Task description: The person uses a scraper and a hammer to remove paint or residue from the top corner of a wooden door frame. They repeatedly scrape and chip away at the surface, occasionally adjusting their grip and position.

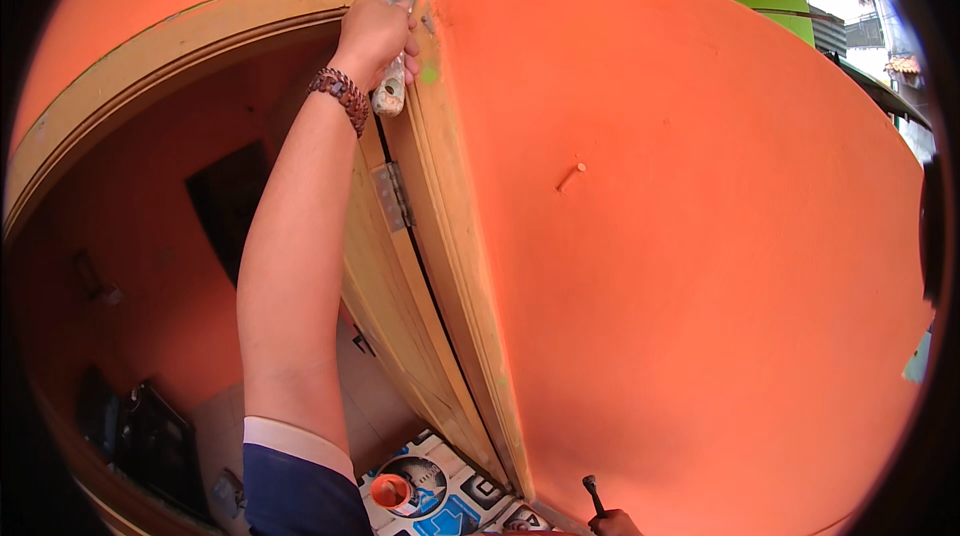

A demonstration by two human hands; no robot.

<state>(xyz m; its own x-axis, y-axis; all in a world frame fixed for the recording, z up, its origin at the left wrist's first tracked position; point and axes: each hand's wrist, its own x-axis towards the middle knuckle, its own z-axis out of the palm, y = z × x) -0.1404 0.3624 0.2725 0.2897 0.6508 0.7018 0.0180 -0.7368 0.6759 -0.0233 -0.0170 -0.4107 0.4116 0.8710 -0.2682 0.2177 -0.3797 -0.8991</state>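
Observation:
My left hand, with a braided brown bracelet at the wrist, is raised to the upper corner of a tan door frame. It grips the paint-smeared handle of a putty knife; the grey metal blade lies against or close before the frame's corner, where green patches show. At the bottom right, my right hand is partly cut off by the picture's edge. It is closed around a thin dark tool, perhaps a small brush, which points up in front of the orange wall.
A small open tub of orange paint stands on a patterned surface below. A tan door hangs inward on a metal hinge. A short orange peg juts from the wall. Dark furniture stands inside.

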